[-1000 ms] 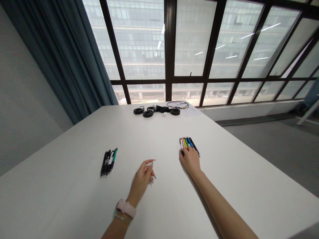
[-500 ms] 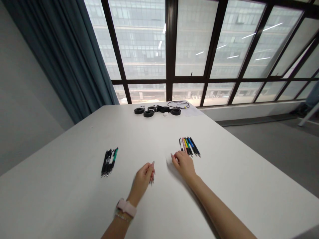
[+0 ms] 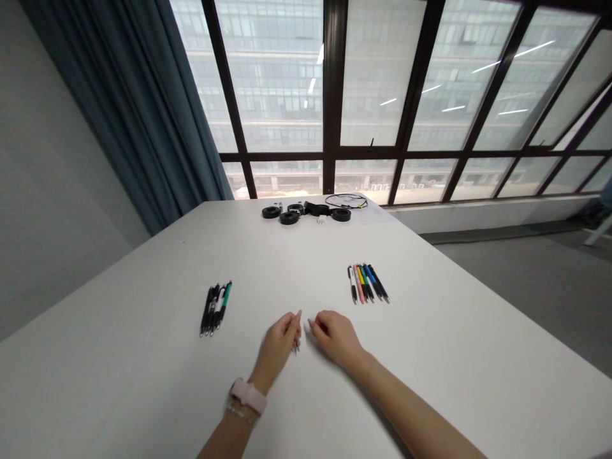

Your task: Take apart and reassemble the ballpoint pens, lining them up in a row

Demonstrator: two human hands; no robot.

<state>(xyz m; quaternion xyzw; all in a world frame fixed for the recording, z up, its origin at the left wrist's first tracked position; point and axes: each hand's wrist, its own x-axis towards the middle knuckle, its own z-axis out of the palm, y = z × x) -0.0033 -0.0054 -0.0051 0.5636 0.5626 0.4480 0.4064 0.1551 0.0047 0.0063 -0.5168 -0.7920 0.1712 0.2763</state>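
Between dark pens [image 3: 215, 308] and coloured pens [image 3: 367, 283], left hand [image 3: 280, 342] and right hand [image 3: 336, 335] curl loosely, grip unclear.

Two bare hands over one white table [image 3: 430, 357] — a left hand [image 3: 278, 344] and a right hand [image 3: 336, 335]. Two rows of pens: about four dark pens [image 3: 216, 307] on the left — about six mixed-colour pens [image 3: 367, 283] on the right. About four black round tape rolls [image 3: 289, 217] sit at the far edge.

Far end of my white table [image 3: 454, 357] has some black tape rolls [image 3: 289, 217] and a thin looped cable [image 3: 347, 200]. Teal curtain [image 3: 143, 108] hangs left of big dark-framed windows [image 3: 329, 95].
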